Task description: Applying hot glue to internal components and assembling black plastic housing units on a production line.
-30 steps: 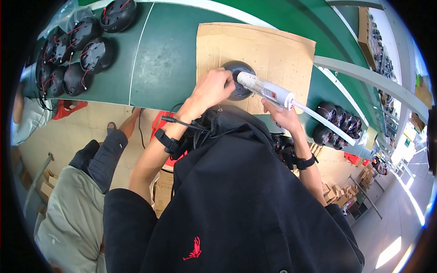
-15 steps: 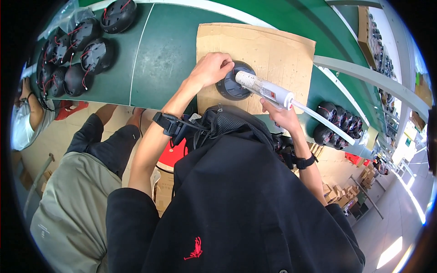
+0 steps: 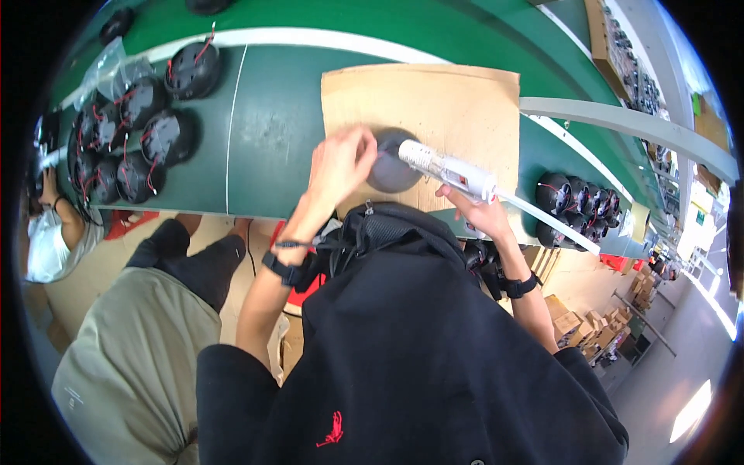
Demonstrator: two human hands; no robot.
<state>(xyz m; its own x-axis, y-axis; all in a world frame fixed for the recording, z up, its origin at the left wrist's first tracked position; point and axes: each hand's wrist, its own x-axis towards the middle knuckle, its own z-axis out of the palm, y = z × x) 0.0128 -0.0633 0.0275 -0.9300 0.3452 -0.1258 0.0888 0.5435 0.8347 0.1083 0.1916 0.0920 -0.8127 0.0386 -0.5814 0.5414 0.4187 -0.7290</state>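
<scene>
A round black housing (image 3: 385, 178), a shallow bowl with a smooth, matte outer wall, lies on a flat tan sheet of cardboard (image 3: 465, 101) near the sheet's lower edge, to the left of its middle. The fibrous sheet has a slightly uneven upper edge and rests on a green bench top (image 3: 271, 132) with a dull sheen.

The left hand (image 3: 341, 164) is at the housing's left rim, its fingers bent in toward the thumb; motion blurs the tips, so I cannot tell whether they pinch anything. The right hand (image 3: 479, 213) is wrapped around the underside of a white tool (image 3: 457, 174), the fingers folded in and the thumb lying along it. The tool is a long cylinder with a partly clear, glossy barrel; its pale, banded front end hangs over the housing, and a slim white rod (image 3: 546, 222) runs out of the back, slanting down to the right.

On the left of the bench sits a cluster of black bowls (image 3: 167, 138) with moulded insides and thin red wires, beside a crinkled clear plastic bag (image 3: 116, 70). More rounded black shells (image 3: 573, 205) crowd together at the right.
</scene>
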